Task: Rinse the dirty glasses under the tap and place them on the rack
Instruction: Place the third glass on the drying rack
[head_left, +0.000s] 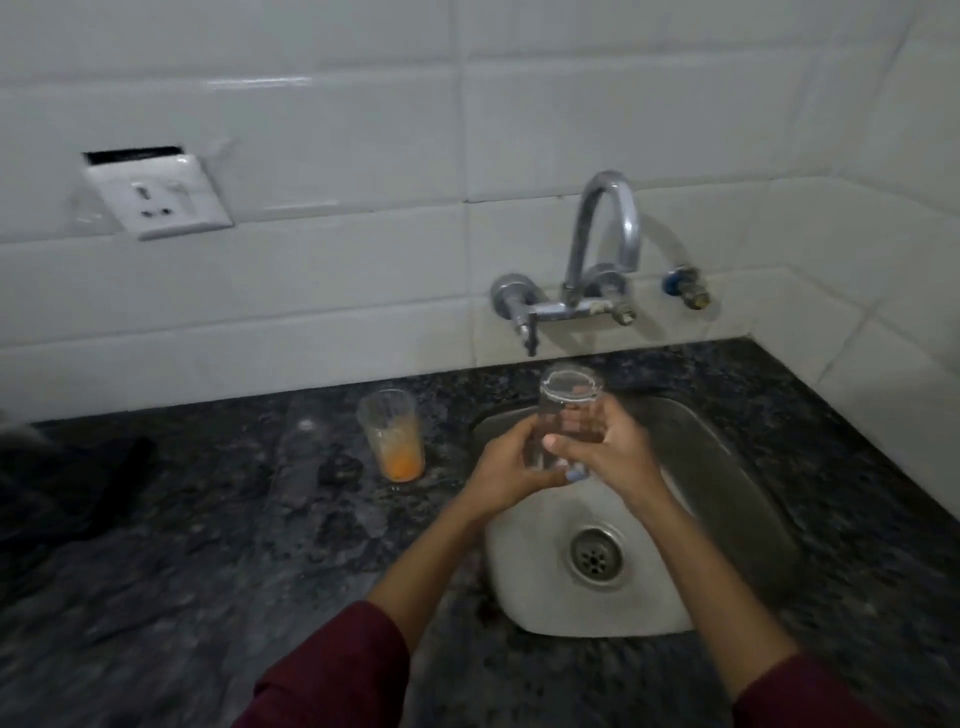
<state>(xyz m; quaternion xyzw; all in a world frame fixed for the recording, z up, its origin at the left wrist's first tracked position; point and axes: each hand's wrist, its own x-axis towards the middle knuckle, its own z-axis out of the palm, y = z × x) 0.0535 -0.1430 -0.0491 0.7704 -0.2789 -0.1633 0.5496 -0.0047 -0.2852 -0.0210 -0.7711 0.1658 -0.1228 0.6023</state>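
Note:
A clear glass (566, 410) stands upright over the steel sink (727, 467), held between both hands. My left hand (511, 470) wraps its lower left side and my right hand (610, 449) grips its right side with the thumb across the front. The curved tap (605, 228) rises from the tiled wall behind the glass, and I see no water running. A second glass (392, 434) with orange residue at the bottom stands on the dark counter, left of the sink. No rack is in view.
A clear plastic bottle (301, 462) lies on the speckled counter (208, 571) left of the dirty glass. A dark object (119, 473) sits at the far left. A wall socket (156, 197) is on the tiles. The drain (596, 556) lies low in the sink.

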